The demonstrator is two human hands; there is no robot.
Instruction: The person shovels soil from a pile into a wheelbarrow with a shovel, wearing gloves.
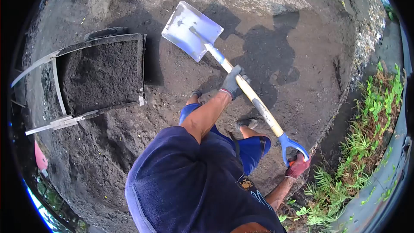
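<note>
A square-bladed shovel (258,103) slants across the view, held clear of the ground. Its metal blade (189,28) points to the upper left and carries only a few specks of soil. My left hand (233,82), in a grey glove, is wrapped round the upper part of the wooden shaft, not far below the blade's blue socket. At the other end, my right hand (298,166) in a red glove is closed on the blue D-shaped handle (284,142). Left of the blade stands a metal-framed cart (55,80) filled with dark soil (101,75).
Dark, uneven soil (172,67) surrounds my feet. A wheel (105,32) shows beside the cart's far edge. Green plants (375,99) and a grey sheet (371,207) border the right side. My shadow (269,47) falls ahead. Something pink (40,157) lies at far left.
</note>
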